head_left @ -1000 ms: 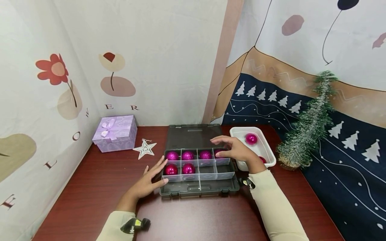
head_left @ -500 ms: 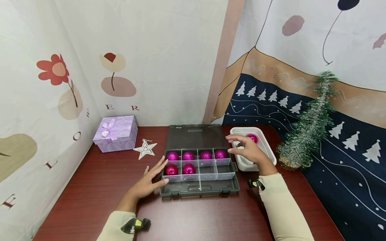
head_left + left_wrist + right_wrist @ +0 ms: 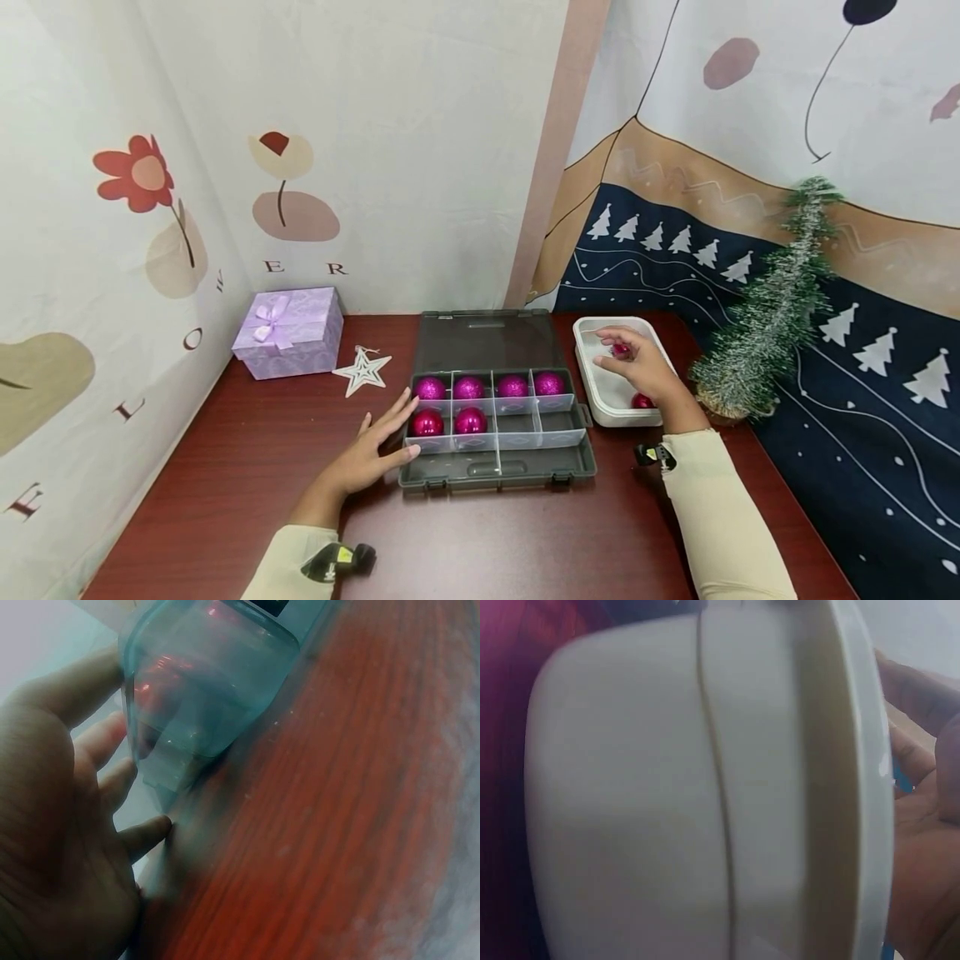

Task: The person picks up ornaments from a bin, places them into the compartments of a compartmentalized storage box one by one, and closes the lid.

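An organizer box (image 3: pixel 497 485) with a dark clear lid laid back stands on the table. Glittery magenta Christmas balls (image 3: pixel 512 386) fill its back row, and two shiny ones (image 3: pixel 471 420) sit at the left of the row in front. My left hand (image 3: pixel 367 457) rests with spread fingers against the box's left side; in the left wrist view its fingertips are at the clear wall (image 3: pixel 225 682). Over the white tub (image 3: pixel 597 392), my right hand (image 3: pixel 641 367) reaches down, thumb and fingers apart around a shiny magenta ball (image 3: pixel 621 350). Another ball (image 3: pixel 642 401) lies partly hidden below this hand.
A lilac gift box (image 3: pixel 288 333) and a white star ornament (image 3: pixel 362 372) are left of the organizer. A small tinsel tree (image 3: pixel 772 317) stands right of the tub. Printed cloth walls (image 3: pixel 420 167) enclose the table's back and sides.
My right hand has moved right, from the organizer's back right compartment to over the tub, uncovering the glittery ball there. The left hand stays in place.
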Tool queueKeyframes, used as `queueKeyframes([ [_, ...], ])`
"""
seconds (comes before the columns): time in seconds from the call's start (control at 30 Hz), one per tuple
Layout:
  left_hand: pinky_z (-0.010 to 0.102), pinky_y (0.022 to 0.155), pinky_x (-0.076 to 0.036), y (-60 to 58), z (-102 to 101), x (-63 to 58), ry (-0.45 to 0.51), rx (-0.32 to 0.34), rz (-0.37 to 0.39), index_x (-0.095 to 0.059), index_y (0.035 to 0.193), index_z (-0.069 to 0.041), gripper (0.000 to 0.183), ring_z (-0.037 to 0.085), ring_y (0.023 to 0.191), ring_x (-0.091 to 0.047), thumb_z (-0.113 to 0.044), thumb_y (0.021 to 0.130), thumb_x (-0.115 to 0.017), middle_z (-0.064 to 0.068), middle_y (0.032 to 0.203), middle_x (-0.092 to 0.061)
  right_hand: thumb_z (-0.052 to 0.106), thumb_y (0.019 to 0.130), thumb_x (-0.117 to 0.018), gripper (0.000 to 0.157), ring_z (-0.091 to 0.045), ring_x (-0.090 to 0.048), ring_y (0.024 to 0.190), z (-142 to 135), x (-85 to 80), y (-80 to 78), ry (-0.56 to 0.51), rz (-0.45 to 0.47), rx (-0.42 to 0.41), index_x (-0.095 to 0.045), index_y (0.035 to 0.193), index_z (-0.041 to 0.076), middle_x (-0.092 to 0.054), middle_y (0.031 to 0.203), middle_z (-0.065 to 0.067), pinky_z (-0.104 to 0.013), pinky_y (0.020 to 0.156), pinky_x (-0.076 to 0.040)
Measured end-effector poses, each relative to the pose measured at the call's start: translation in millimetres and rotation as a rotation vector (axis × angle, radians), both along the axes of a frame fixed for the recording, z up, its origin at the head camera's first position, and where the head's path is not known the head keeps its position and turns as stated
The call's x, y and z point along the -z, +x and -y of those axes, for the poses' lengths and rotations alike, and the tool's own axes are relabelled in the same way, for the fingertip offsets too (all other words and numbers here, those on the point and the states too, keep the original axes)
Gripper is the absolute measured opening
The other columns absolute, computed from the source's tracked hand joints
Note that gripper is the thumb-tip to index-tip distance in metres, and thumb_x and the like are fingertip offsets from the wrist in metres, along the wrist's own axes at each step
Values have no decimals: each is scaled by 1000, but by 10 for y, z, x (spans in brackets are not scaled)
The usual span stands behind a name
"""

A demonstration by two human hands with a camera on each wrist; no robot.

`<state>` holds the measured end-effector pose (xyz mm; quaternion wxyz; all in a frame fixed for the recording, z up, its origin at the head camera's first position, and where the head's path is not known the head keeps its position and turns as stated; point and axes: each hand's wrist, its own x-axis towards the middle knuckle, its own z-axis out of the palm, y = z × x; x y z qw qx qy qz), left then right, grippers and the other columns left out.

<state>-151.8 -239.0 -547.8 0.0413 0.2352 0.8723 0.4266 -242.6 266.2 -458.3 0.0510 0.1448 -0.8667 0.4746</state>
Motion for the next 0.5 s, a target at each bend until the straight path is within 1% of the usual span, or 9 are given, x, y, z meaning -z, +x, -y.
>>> queueKeyframes([
  [0.1,88,123,10,0,-3,0,2,-1,4,-31,174,-21,82,55,166,-21,-35,105,-72,14,185,-14,8,100,-78,47,-34,-61,115,-46,10,-16,13,19,51,-64,143,-6,-63,146,-30,-12,86,-52],
  [0.17,88,123,10,0,-4,-2,5,-1,4,-31,174,-21,82,55,166,-21,-35,104,-72,14,185,-14,9,99,-79,49,-41,-61,119,-77,18,-30,17,37,79,-65,144,-4,-62,150,-28,-8,84,-52],
  [0.23,88,123,9,-1,-6,-5,7,-1,2,-31,174,-20,82,54,166,-21,-34,104,-72,14,185,-15,9,99,-80,50,-47,-60,122,-107,28,-51,11,56,91,-64,145,-4,-59,152,-29,-5,82,-51],
  [0.33,88,122,9,-3,-6,-5,7,1,-1,-32,174,-19,83,54,166,-22,-34,103,-73,14,185,-15,9,99,-80,54,-51,-58,127,-149,36,-94,4,84,98,-61,147,-5,-57,154,-30,-4,85,-52],
  [0.37,88,122,9,-3,-7,-5,8,2,0,-32,174,-19,83,54,166,-22,-34,103,-73,15,185,-15,8,99,-80,55,-51,-58,128,-160,38,-109,3,96,102,-60,149,-5,-57,154,-30,-8,88,-55],
  [0.43,88,122,9,-4,-9,-4,7,2,0,-32,174,-19,83,55,166,-22,-34,103,-73,15,185,-15,8,99,-79,58,-50,-56,135,-178,40,-137,10,117,106,-58,151,-5,-55,157,-30,-22,103,-58],
  [0.47,88,122,9,-4,-11,-4,5,2,0,-32,174,-20,83,55,166,-21,-34,103,-73,14,185,-15,9,99,-79,60,-50,-54,139,-186,40,-151,16,128,109,-56,153,-5,-53,158,-30,-32,112,-57],
  [0.5,88,122,9,-4,-12,-3,4,2,1,-32,174,-20,83,55,166,-21,-34,103,-73,14,185,-15,8,99,-79,61,-49,-51,143,-194,42,-161,23,137,112,-54,154,-6,-52,159,-30,-42,120,-52],
])
